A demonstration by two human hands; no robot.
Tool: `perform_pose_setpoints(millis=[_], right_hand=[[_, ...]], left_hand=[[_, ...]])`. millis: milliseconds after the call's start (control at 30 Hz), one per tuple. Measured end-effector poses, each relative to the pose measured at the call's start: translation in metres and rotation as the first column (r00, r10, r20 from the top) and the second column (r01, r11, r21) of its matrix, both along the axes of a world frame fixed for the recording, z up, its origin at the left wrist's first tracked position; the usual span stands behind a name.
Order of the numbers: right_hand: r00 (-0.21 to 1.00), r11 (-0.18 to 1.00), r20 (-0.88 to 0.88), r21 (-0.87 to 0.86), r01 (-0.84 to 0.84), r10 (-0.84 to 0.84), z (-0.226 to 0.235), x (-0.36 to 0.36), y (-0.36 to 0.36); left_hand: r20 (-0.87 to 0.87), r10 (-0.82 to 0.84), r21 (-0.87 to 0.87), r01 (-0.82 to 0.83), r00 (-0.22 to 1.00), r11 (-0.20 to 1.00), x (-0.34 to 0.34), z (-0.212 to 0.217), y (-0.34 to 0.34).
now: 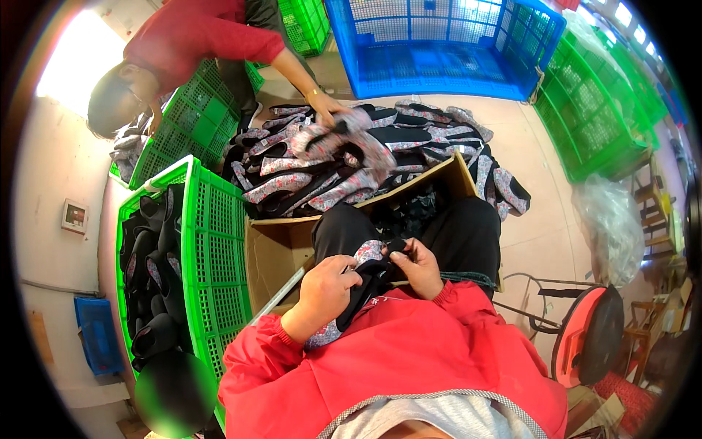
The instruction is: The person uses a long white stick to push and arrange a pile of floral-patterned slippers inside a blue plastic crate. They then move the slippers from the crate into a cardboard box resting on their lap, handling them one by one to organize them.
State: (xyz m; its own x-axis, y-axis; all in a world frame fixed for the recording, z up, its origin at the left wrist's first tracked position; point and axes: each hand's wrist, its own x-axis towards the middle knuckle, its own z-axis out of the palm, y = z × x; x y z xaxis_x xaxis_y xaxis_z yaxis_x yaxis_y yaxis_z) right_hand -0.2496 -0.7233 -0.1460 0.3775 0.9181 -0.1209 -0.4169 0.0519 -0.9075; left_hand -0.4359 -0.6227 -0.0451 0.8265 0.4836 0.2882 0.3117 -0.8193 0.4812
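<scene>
Over my lap I hold a floral-and-black fabric piece [368, 252] that looks like a shoe upper. My left hand [330, 287] is closed on its left side, fingers curled in. Thumb and fingers of my right hand [417, 268] pinch its black edge at the far end. Part of the piece is hidden behind my left hand, and its floral lower end shows by my left wrist. Between and around my knees stands an open cardboard box [281, 256] with small dark things inside, too shadowed to name.
A heap of similar floral-and-black pieces [292, 175] lies ahead on the floor. A co-worker's hand [327, 110] holds blurred pieces above it. Left stands a green crate [219, 271] of dark uppers; beyond are a blue crate [446, 69] and green crates [592, 110]. A red-and-black round seat [585, 336] is at right.
</scene>
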Motion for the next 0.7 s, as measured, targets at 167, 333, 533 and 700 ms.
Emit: perform_pose_setpoints(millis=[167,333,533,700], right_hand=[[0.984,0.998,-0.163,-0.013,0.067,-0.068,0.009,0.001,0.000],[0.969,0.992,-0.239,-0.119,0.031,-0.059,0.010,0.004,0.000],[0.975,0.999,-0.220,-0.028,-0.020,0.013,0.013,0.006,-0.001],[0.973,0.998,-0.230,-0.045,-0.041,0.030,0.012,0.013,-0.010]], left_hand=[[0.022,-0.059,-0.032,0.059,0.998,0.998,-0.003,-0.002,0.001],[0.112,-0.274,-0.181,0.291,0.955,0.939,0.007,0.020,0.015],[-0.100,-0.354,-0.414,0.285,0.930,0.864,0.051,0.029,0.040],[-0.094,-0.327,-0.507,0.237,0.940,0.829,0.074,-0.001,0.041]])
